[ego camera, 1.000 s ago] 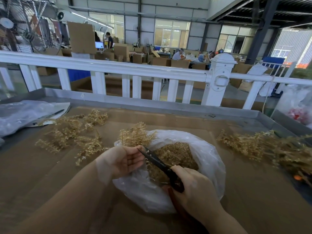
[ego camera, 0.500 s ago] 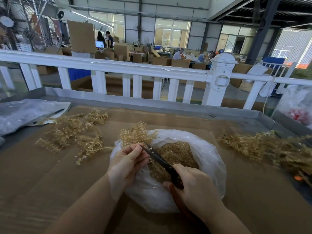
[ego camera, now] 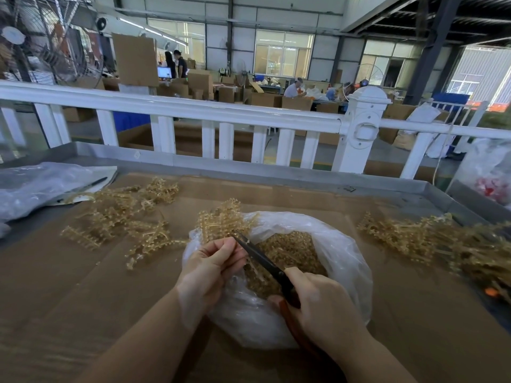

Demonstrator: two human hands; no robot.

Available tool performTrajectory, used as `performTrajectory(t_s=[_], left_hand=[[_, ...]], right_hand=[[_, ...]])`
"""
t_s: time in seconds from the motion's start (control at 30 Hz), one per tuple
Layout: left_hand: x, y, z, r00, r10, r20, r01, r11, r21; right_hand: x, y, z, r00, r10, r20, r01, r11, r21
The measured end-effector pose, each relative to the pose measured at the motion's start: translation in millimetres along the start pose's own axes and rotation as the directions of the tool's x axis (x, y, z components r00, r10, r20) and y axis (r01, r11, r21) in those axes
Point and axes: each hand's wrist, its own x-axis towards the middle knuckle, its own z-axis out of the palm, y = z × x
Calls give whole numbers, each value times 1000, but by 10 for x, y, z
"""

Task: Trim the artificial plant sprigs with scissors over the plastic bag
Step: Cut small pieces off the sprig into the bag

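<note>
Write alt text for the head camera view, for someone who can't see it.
Over an open plastic bag of golden trimmings, the left hand holds a sprig while the right hand grips scissors against it. More sprigs lie on the cardboard-covered table.

no readable text, labels or signs

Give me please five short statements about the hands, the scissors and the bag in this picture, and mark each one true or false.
1. The right hand holds the scissors. True.
2. The left hand rests flat on the cardboard. False: it pinches a sprig at the blades.
3. The plastic bag is empty. False: golden trimmings fill it.
4. Loose sprigs lie on the cardboard left of the bag. True.
5. The scissors point toward the person. False: the tips point away, up-left.
</note>
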Motion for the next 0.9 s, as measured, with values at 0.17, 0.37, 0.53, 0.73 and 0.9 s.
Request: performTrajectory(t_s=[0.17, 0.37, 0.53, 0.73, 0.9], left_hand=[[1, -21, 20, 999, 27, -27, -28, 999, -30], [-18, -55, -1, 998, 70, 7, -69, 996, -57], [-32, -95, -24, 994, 110, 22, -109, 993, -56], [-6, -86, -4, 996, 84, -15, -85, 994, -66], [1, -69, -13, 998, 62, 18, -61, 997, -44]], right_hand=[[8, 11, 6, 1000, -4, -4, 4, 1000, 4], [21, 1, 2, 1000, 0, -13, 0, 1000, 13], [5, -3, 11, 1000, 2, -20, -2, 1000, -3], [2, -11, 9, 1000, 16, -12, -16, 1000, 10], [0, -24, -17, 1000, 23, -18, -22, 999, 31]])
